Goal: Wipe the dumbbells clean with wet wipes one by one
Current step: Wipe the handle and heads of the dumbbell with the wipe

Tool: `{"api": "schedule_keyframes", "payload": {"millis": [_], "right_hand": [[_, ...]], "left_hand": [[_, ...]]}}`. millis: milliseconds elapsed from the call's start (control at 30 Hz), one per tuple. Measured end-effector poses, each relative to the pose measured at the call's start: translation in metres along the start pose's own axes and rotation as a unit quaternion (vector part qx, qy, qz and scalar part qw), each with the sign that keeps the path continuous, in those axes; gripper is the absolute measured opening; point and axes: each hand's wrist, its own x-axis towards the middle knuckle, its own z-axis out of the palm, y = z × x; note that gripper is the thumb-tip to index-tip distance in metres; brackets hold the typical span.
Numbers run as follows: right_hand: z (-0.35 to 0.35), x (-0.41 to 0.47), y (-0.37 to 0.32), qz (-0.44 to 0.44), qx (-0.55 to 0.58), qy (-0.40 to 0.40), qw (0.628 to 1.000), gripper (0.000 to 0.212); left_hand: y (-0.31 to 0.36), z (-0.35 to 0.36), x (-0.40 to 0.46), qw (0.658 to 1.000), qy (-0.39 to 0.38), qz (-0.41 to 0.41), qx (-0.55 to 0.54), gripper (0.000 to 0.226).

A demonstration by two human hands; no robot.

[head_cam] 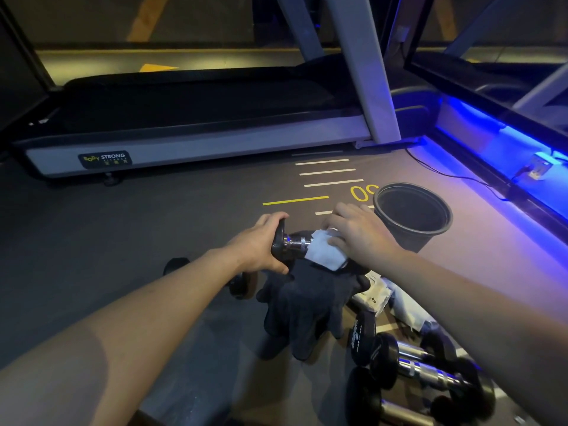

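Observation:
A black dumbbell with a chrome handle (293, 241) is held above the floor in the middle of the view. My left hand (261, 244) grips its left head. My right hand (359, 232) presses a white wet wipe (322, 250) around the handle's right part, hiding the right head. Several more black dumbbells (408, 364) lie on the floor at the lower right. Another dumbbell (239, 284) lies partly hidden under my left forearm.
A dark cloth or glove (304, 305) hangs below the held dumbbell. A black bucket (412, 216) stands just right of my right hand. A white wipes pack (375, 296) lies near the dumbbells. A treadmill (190, 139) runs across the back; a blue-lit ledge (498, 155) lines the right.

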Motion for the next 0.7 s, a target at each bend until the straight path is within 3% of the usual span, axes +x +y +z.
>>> {"api": "schedule_keyframes", "payload": {"millis": [167, 300, 467, 567, 700], "right_hand": [[-0.001, -0.004, -0.007, -0.007, 0.033, 0.016, 0.999, 0.026], [0.003, -0.008, -0.008, -0.025, 0.05, 0.011, 0.998, 0.001], [-0.015, -0.009, -0.004, -0.028, 0.009, -0.119, 0.992, 0.033], [-0.017, -0.01, -0.004, -0.025, -0.025, -0.152, 0.988, 0.053], [-0.008, -0.008, -0.004, -0.032, -0.061, -0.142, 0.988, 0.05]], "left_hand": [[0.0, 0.0, 0.0, 1.0, 0.0, -0.001, -0.005, 0.117], [0.001, 0.0, -0.001, 1.0, -0.001, 0.001, -0.006, 0.116], [0.0, 0.001, -0.002, 1.0, 0.001, -0.003, -0.001, 0.115], [0.0, 0.001, -0.001, 1.0, 0.002, -0.003, 0.0, 0.114], [0.001, 0.0, -0.002, 1.0, 0.003, -0.004, 0.002, 0.113]]}}
